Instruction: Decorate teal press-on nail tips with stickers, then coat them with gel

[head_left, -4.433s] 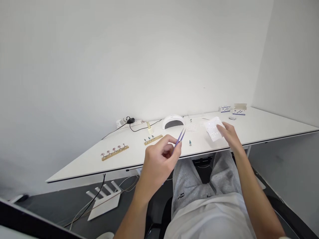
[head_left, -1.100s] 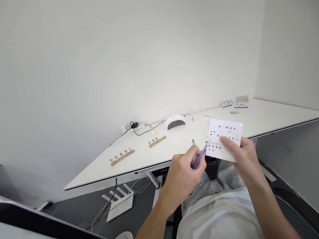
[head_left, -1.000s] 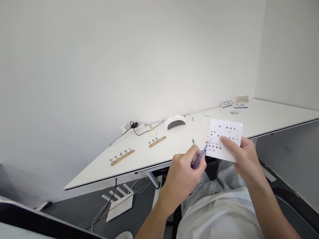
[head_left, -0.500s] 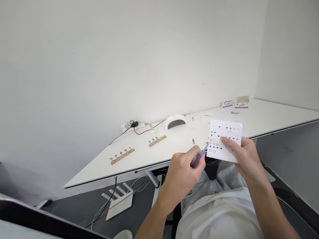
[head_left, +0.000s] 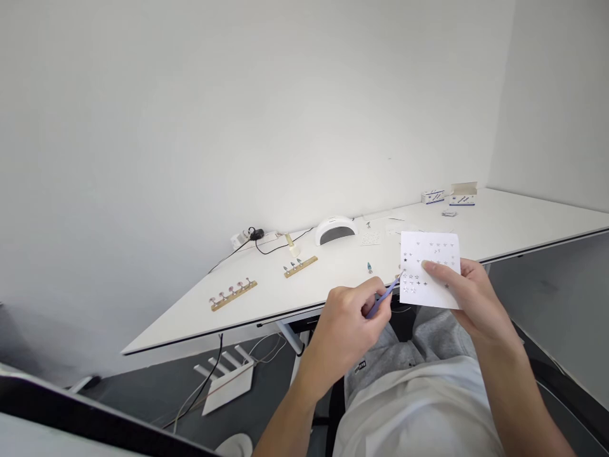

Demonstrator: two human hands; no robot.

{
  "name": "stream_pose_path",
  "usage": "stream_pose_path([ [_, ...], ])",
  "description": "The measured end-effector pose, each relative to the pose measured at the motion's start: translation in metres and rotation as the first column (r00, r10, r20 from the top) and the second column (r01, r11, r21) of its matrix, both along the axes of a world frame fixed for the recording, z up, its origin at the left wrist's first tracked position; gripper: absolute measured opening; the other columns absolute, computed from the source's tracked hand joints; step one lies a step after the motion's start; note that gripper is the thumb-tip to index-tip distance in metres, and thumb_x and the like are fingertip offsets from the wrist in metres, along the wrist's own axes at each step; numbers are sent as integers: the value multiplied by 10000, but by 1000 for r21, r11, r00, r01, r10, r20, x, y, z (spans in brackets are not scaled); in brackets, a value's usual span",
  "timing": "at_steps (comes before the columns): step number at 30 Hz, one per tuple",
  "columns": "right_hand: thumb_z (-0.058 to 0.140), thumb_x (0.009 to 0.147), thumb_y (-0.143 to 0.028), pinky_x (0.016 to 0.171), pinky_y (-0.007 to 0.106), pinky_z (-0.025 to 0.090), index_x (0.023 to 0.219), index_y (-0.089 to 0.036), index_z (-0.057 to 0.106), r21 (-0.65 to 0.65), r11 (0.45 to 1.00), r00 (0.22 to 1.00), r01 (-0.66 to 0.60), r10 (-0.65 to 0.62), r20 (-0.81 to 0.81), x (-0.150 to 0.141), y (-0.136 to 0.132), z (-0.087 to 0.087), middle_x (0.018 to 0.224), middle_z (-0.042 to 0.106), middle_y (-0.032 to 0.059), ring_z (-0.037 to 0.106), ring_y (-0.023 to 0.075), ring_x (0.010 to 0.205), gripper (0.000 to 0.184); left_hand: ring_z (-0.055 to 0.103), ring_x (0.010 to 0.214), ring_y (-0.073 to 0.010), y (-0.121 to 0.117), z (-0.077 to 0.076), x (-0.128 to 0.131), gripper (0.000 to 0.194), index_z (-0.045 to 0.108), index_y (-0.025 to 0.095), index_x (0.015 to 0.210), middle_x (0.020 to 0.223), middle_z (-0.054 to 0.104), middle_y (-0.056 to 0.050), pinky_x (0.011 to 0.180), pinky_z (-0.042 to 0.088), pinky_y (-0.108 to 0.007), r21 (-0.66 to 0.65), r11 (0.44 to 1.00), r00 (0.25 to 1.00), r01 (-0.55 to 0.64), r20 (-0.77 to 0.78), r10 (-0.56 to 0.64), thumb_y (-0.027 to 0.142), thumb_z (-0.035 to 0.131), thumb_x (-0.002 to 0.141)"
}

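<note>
My left hand [head_left: 354, 317] is closed round purple tweezers [head_left: 380, 301], whose tips meet the left edge of a white sticker sheet [head_left: 431, 289]. Rows of small silver stars cover that sheet. Gripping it from the right, my right hand [head_left: 469, 295] has its thumb on the front and the other fingers behind. Whether a star is caught between the tweezer tips is too small to tell. Just beyond my left hand, a teal false nail [head_left: 369, 268] stands on the table. Another sticker sheet [head_left: 370, 237] lies farther back.
A white nail lamp [head_left: 335, 231] stands near the wall, left of it a pale bottle [head_left: 292, 246]. Two wooden strips, one with pinkish nail tips [head_left: 233, 294] and one with dark tips [head_left: 301, 266], lie leftward. Small boxes [head_left: 462, 194] are at the back right. A router [head_left: 229, 384] sits below.
From about four seconds ago, the tweezers have come rightward to the sheet, which has turned to face me in my right hand. Over the last second the sheet has tilted slightly.
</note>
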State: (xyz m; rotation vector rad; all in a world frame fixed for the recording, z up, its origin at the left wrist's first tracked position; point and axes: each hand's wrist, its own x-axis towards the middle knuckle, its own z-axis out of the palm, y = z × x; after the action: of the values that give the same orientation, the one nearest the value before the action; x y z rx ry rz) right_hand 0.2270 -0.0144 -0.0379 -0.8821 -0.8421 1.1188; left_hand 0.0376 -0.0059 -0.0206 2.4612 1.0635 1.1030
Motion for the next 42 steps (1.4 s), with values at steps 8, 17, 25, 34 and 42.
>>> stream_pose_path([
  [8,887,603,-400,543,228,518,753,-144,778,-16,999,1000,-30,30,-8,3,1,0,750,752,90,667,185,645,316,189,498,-65,1,-1,1,186,490,182,679,520,223,83,476,212,-207,-24,1000,1000,8,17,-8,202,525,861],
  [17,889,609,-381,511,206,505,766,-144,783,-33,998,999,-44,44,-16,5,1,1,720,748,78,657,168,622,303,192,495,-65,1,0,1,189,480,182,674,518,224,82,476,209,-212,-36,999,1000,20,16,-19,200,520,857],
  [25,880,632,-364,507,206,511,789,-146,788,-31,998,998,-58,57,-22,7,2,-1,726,755,75,673,173,621,285,187,497,-66,2,-1,2,192,474,182,670,516,221,83,471,210,-206,-33,999,999,27,24,-26,198,519,856],
  [34,867,642,-361,544,253,538,827,-150,798,-40,995,996,-88,89,27,12,3,-2,766,771,99,709,219,655,288,198,485,-65,0,3,0,192,476,181,657,502,233,82,466,214,-203,-83,996,999,35,-10,-36,188,512,846],
  [42,874,630,-362,525,235,522,803,-152,794,-44,998,998,-55,55,3,9,2,0,755,767,93,708,218,667,284,188,493,-66,-1,1,1,193,467,182,661,509,219,82,469,204,-205,-56,998,999,33,5,-33,189,515,848],
])
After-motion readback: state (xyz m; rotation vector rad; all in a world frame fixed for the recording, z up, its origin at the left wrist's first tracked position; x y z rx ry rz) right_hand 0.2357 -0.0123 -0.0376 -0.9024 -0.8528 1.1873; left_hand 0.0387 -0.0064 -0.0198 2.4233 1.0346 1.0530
